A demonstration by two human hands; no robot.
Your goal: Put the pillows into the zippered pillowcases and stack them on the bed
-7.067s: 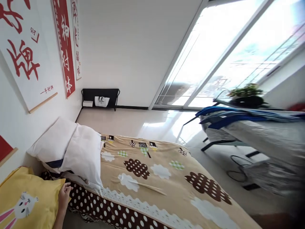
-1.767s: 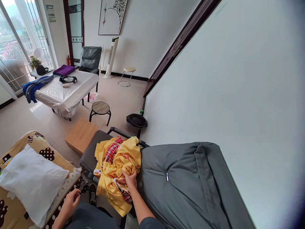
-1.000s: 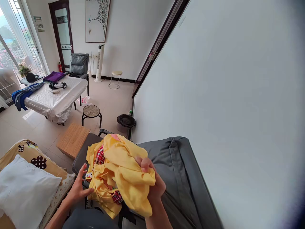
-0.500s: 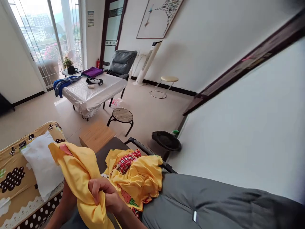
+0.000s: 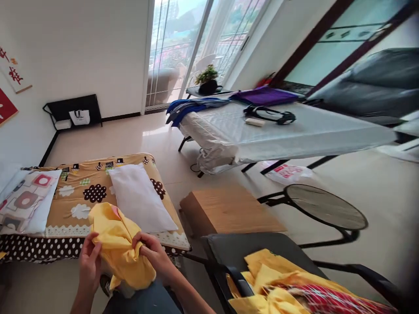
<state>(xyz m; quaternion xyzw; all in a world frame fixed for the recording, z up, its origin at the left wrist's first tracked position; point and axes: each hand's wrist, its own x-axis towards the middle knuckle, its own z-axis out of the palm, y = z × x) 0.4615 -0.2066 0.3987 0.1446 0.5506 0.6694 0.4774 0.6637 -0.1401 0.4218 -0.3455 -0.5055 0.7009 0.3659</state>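
Crumpled yellow fabric [image 5: 119,248] held up over the lap, near the tan, cloud-patterned bed [image 5: 62,213]. Its left edge is pinched by the left hand [image 5: 89,259]; a bunched fold is gripped in the right hand's [image 5: 152,253] closed fingers. Yellow-and-red-plaid cloth heap [image 5: 278,290] seen on dark grey padded chair [image 5: 225,248].

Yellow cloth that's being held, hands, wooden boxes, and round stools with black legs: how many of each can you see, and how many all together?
Held yellow cloth: 1
Hands: 2 (left hand, right hand)
Wooden box: 1
Round stool with black legs: 1
Total: 5
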